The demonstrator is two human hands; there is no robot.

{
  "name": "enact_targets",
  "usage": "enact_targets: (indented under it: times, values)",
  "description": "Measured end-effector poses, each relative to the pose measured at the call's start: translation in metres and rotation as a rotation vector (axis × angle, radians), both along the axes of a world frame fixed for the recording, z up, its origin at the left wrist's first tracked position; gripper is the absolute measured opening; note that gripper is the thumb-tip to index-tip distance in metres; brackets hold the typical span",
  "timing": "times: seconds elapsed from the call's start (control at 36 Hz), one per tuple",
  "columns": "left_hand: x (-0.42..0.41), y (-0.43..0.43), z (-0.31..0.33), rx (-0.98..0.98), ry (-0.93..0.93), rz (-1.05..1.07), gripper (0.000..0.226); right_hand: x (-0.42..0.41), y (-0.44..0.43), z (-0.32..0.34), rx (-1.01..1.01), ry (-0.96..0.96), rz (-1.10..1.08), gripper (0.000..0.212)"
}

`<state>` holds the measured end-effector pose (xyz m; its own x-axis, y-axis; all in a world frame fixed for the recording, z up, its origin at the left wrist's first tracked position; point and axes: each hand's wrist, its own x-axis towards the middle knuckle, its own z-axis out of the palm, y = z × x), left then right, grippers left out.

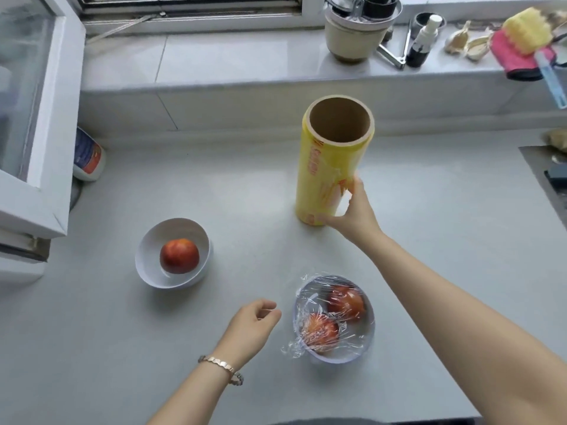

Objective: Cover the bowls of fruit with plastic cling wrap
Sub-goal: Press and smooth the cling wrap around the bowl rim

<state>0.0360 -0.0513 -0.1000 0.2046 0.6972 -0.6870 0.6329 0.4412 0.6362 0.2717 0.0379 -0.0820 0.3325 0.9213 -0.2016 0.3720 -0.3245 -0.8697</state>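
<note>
Cling wrap roll (331, 161) stands upright on the surface (122, 348), my right hand (352, 213) clasping its base, left hand (251, 326) empty beside the wrapped bowl (362, 348); next I'd pull film for the uncovered bowl (147, 271).

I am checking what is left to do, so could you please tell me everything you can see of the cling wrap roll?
The cling wrap roll stands upright on the grey counter, behind the two bowls. It is a tall roll of yellow-tinted film with red print, wound on a brown cardboard tube whose open hollow end faces up. The right hand touches its lower right side, where a loose bit of clear film lifts off. The left hand is away from it.
</note>
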Motion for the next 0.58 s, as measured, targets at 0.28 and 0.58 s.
enact_targets:
  times: [0.28,0.58]
  values:
    - [0.027,-0.031,0.011,-0.351,-0.203,0.227,0.026,-0.01,-0.12,-0.016,-0.528,0.015,0.079,0.041]
    - [0.032,0.005,0.013,-0.036,-0.15,0.395,0.039,-0.048,-0.158,-0.011,-0.493,0.275,-0.199,0.037]
